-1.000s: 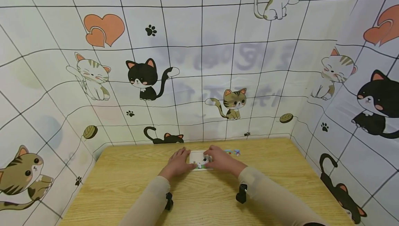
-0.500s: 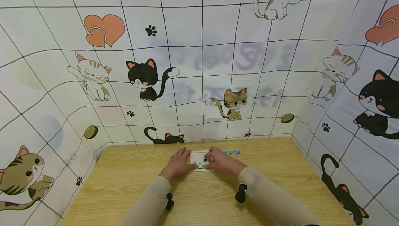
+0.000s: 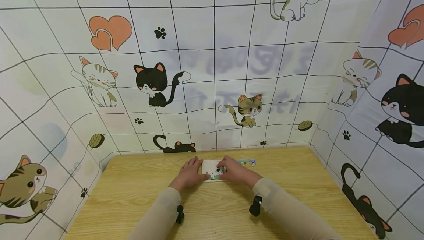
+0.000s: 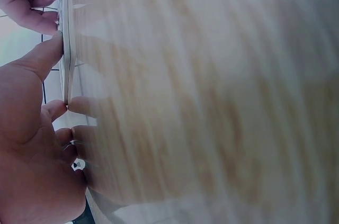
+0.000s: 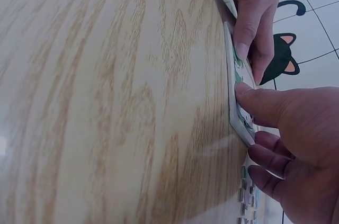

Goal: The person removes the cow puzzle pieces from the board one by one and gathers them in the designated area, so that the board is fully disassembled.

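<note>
A small white-framed jigsaw puzzle board [image 3: 209,166] lies on the table, with picture pieces along its lower and right parts and bare white at its upper left. My left hand [image 3: 190,173] holds the board's left side, thumb on the near edge and fingers along the left edge. The right hand [image 3: 236,170] has thumb and index finger on a black-and-white puzzle piece [image 3: 218,170] at the board's right side. In the right wrist view, the right thumb [image 5: 265,99] presses on the printed face while other fingers curl by the corner; the palm hides part of the board.
Loose, colourful puzzle pieces [image 3: 247,162] lie on the table just right of the right hand. The wood-grain table [image 3: 212,210] ends at the back against a cat-print wall cloth [image 3: 198,129], which also hangs at both sides.
</note>
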Demonstrator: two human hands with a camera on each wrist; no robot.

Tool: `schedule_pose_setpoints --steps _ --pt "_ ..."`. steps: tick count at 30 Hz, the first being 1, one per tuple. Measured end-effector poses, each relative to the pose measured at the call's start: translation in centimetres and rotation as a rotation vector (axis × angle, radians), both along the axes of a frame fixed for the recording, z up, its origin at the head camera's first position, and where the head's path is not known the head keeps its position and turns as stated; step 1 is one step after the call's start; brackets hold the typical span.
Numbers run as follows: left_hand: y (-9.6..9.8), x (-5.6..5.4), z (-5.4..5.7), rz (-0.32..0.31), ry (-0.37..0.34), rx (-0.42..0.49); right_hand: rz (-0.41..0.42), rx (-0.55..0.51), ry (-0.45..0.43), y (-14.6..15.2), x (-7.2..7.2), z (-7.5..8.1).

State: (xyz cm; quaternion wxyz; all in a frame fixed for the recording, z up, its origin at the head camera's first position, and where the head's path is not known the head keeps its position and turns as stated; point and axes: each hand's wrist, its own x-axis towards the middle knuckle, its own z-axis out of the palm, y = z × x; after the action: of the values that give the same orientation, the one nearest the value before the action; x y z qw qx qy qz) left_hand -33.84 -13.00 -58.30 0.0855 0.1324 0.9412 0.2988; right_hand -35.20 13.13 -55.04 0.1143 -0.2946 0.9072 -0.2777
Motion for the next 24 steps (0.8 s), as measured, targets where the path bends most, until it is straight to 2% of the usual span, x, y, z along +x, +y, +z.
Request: schedule_pose_setpoints --steps 7,9,10,16,17,19,21,23,24 --pt "0.0 0.2 0.3 -0.005 0.024 0.008 -0.006 -0.035 0.022 0.0 0.1 0.2" --pt "0.0 0.2 0.1 -0.007 0.029 0.012 -0.006 -0.037 0.035 0.0 0.0 0.2" --pt "0.1 0.3 0.4 -0.005 0.023 0.016 -0.004 -0.032 0.043 0.0 0.0 0.2" --pt "0.1 0.1 0.2 -0.003 0.006 0.005 0.025 0.012 0.129 0.2 -0.4 0.1" --pt "0.0 -0.1 -0.2 -0.002 0.01 0.003 0.03 0.013 0.132 0.3 -0.5 0.1" --pt "0.0 -0.2 -0.2 0.005 0.01 0.009 0.036 0.016 0.13 0.4 -0.6 0.2" --pt "-0.1 -0.4 -0.8 0.004 0.024 0.002 0.039 0.01 0.118 0.5 -0.8 0.3" --pt "-0.1 -0.4 -0.8 0.001 0.033 -0.004 0.042 0.0 0.104 0.7 -0.9 0.4" --pt "0.0 -0.1 -0.3 0.002 0.028 -0.002 0.045 -0.004 0.101 0.7 -0.9 0.4"
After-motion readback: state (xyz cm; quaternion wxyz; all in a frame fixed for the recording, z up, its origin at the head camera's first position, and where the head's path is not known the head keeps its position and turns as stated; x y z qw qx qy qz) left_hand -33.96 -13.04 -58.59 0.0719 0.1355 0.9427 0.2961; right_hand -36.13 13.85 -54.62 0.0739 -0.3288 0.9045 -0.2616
